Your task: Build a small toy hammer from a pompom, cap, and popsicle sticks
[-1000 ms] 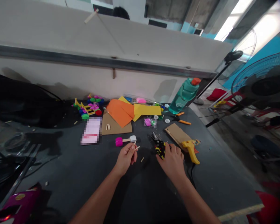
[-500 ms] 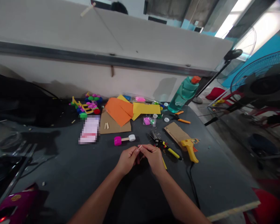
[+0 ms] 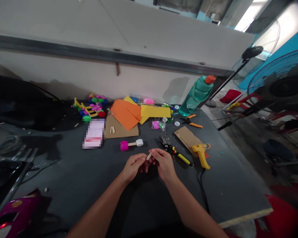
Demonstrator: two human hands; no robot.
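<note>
Pale short wooden stick pieces (image 3: 149,155) sit between my two hands over the near middle of the table. My right hand (image 3: 165,163) pinches them between thumb and fingers. From the other side my left hand (image 3: 133,168) has thumb and fingertips closed at their lower end; the fingers beneath are partly hidden. Just beyond lies a wooden stick (image 3: 132,144) with a magenta cap (image 3: 124,145) and a white cap (image 3: 139,142) at its ends. Yellow-and-black handled cutters (image 3: 176,153) rest right of my right hand.
A yellow glue gun (image 3: 201,154) lies right by a cardboard strip (image 3: 187,138), its cord trailing forward. Orange paper (image 3: 126,114), cardboard (image 3: 123,133), orange-handled pliers (image 3: 192,122) and a teal bottle (image 3: 195,97) stand farther back. Colourful cap models (image 3: 90,109) sit back left.
My hands have drawn slightly apart and tilted, so more of the wooden stick pieces shows between them. The whole view has shifted a little as the head moved.
</note>
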